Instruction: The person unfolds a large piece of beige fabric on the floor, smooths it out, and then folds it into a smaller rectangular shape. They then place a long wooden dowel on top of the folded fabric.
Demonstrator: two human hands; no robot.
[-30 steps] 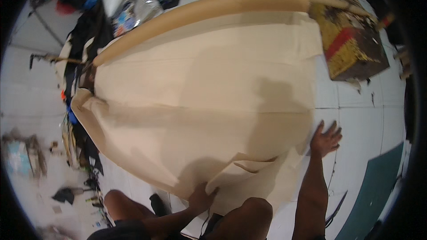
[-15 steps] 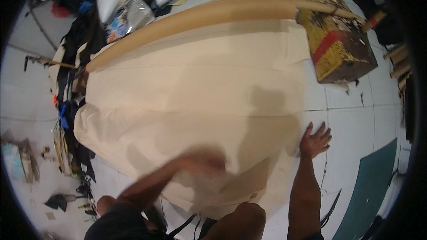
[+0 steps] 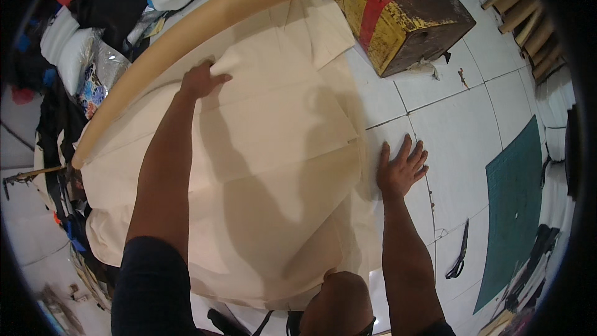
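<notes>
A wide cream cloth (image 3: 267,124) lies spread over the floor in front of me, with creases and a folded flap at its far right corner. My left hand (image 3: 204,81) reaches across to its far part, close to a long brown roll (image 3: 205,15). The fingers there are curled at the cloth, the thumb sticks out to the right, and the fingertips are partly hidden. To the right of the cloth, my right hand (image 3: 401,173) rests flat on the white tiles with its fingers spread, holding nothing. My bare knee (image 3: 339,302) is at the cloth's near edge.
A stained yellow-and-brown block (image 3: 416,25) with a red stripe stands by the roll's right end. Black scissors (image 3: 459,258) and a green cutting mat (image 3: 513,211) lie at the right. Brown tubes (image 3: 528,18) are stacked far right. Plastic-wrapped bundles (image 3: 93,74) crowd the far left.
My left hand has moved from the near part of the cloth to its far part by the roll. The view has shifted rightward. My right hand stays spread on the tiles.
</notes>
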